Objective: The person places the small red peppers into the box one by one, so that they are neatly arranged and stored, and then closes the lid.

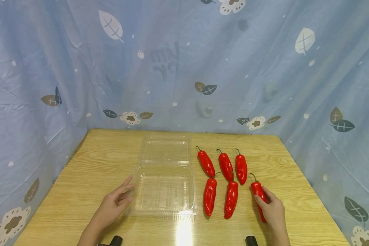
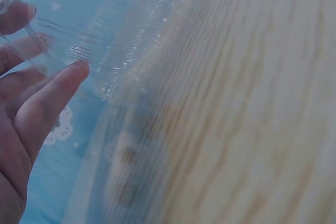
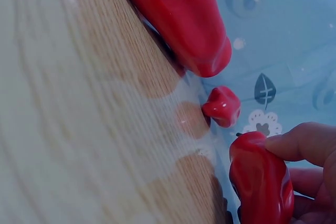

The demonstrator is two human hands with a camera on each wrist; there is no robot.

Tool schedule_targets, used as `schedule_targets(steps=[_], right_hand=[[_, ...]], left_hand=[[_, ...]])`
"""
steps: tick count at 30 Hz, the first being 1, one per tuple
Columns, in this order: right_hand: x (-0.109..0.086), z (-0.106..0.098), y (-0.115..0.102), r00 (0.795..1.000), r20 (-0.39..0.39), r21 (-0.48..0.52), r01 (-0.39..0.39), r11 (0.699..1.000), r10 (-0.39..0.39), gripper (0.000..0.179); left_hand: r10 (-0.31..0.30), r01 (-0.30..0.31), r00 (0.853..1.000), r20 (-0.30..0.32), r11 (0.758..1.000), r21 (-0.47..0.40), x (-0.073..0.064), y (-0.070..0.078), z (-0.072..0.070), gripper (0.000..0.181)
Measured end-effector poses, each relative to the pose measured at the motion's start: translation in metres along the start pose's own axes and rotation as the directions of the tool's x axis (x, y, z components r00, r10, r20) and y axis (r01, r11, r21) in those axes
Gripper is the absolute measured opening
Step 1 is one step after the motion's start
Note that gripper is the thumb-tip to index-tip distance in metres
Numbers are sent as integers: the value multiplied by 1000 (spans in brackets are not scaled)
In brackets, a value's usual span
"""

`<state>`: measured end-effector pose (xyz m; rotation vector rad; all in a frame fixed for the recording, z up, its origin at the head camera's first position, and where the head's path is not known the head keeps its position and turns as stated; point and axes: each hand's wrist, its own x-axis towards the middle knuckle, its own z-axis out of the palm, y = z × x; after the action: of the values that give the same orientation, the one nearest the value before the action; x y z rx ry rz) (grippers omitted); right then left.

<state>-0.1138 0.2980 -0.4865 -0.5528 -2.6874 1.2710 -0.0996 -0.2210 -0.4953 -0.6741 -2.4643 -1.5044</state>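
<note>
Nearest, your left hand [image 1: 113, 202] hangs loose-fingered at lower left; your right hand [image 1: 273, 209], lower right, grips a long red glossy pepper [image 1: 256, 188]. Beyond and beneath: a blue floral fabric curtain [image 1: 172, 87], a yellowish wooden table [image 1: 110, 155], a hinged clear-plastic container [image 1: 166, 193] lower centre, then five matching peppers [image 1: 209, 197] right of it. Your pepper is probably light, firm, slippery; hold its thick middle. Faint letter-like marks [image 1: 163, 67], upper centre, are unreadable.

Red peppers [image 1: 241, 169], green stems [image 1: 254, 176], blue flowered curtain [image 1: 172, 78], yellow grained table [image 1: 110, 153]
</note>
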Motion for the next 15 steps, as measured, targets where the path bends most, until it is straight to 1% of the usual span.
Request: schedule_targets(steps=[8, 15], right_hand=[[-1, -1, -3, 1000, 8, 20, -13, 1000, 13, 57], [-3, -2, -5, 1000, -2, 64, 10, 998, -10, 56]], left_hand=[[4, -4, 1000, -1, 1000, 0, 0, -2, 0, 40], [-4, 4, 1000, 8, 1000, 1, -1, -1, 0, 41]])
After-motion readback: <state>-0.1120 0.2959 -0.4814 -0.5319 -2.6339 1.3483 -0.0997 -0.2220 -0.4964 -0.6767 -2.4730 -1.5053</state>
